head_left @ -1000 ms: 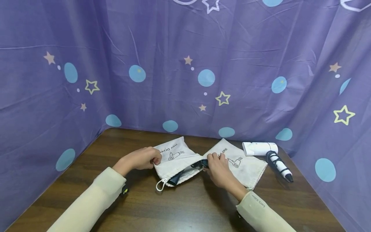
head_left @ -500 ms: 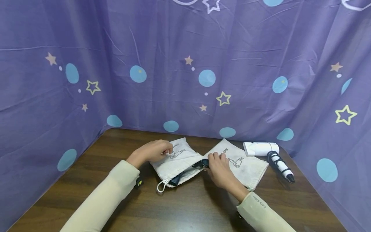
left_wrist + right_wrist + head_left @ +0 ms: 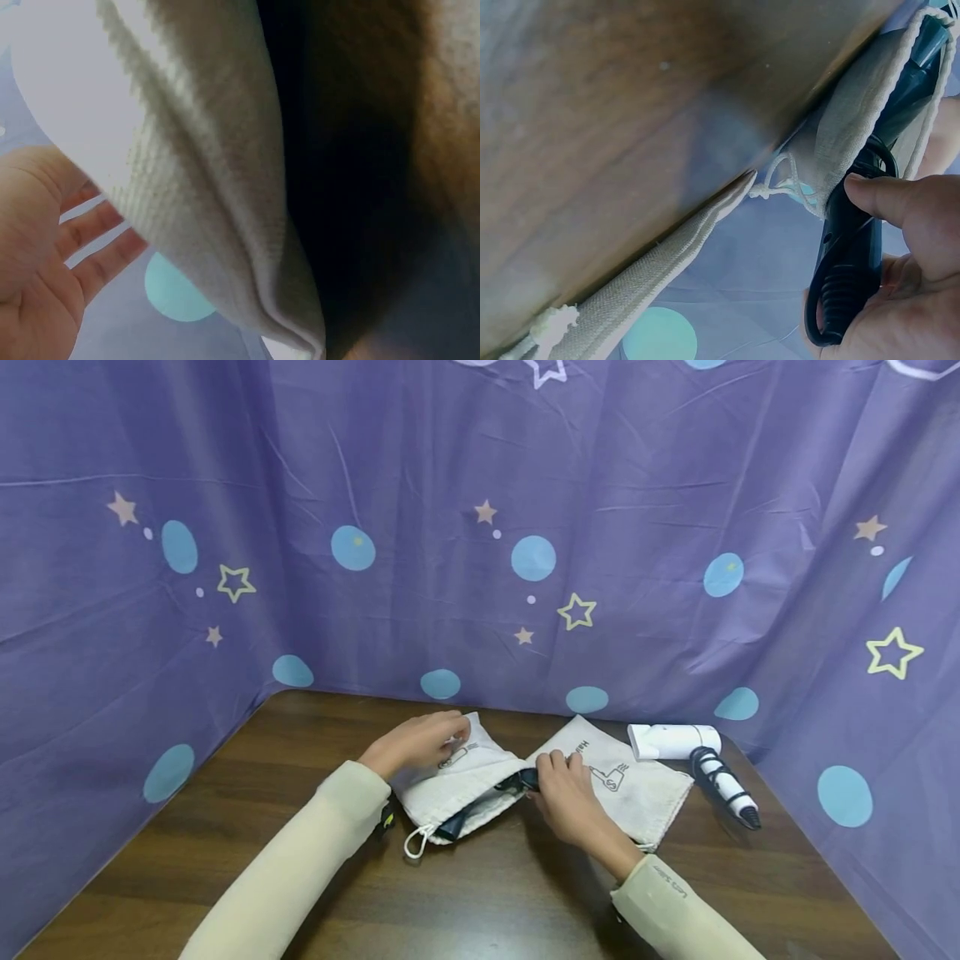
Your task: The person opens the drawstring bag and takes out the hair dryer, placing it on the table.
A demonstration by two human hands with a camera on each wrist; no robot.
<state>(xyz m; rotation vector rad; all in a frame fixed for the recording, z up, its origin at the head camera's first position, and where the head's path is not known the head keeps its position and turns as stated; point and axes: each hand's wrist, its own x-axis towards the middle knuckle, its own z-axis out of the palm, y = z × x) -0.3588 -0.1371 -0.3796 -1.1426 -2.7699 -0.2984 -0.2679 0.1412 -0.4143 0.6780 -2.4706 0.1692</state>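
A white drawstring bag (image 3: 457, 793) printed with a hair dryer picture lies at mid-table, its mouth gaping towards me. Inside it sits a dark hair dryer (image 3: 919, 79), whose handle and wrapped cord (image 3: 851, 262) stick out of the mouth on the right. My right hand (image 3: 566, 797) grips this handle, thumb pressed over the cord in the right wrist view. Over the bag's upper left part is my left hand (image 3: 420, 742). In the left wrist view its fingers (image 3: 97, 232) extend loosely behind the cloth, and their tips are partly hidden.
Under and beyond my right hand lies a second printed bag (image 3: 652, 793), flat on the wooden table (image 3: 465, 902). A white hair dryer (image 3: 671, 742) with black cord wound round its handle rests at the far right. A purple curtain (image 3: 450, 568) stands behind the table.
My left hand has left the bag's left edge and moved right and away from me over its printed side. The right hand keeps its grip on the handle, almost unmoved.
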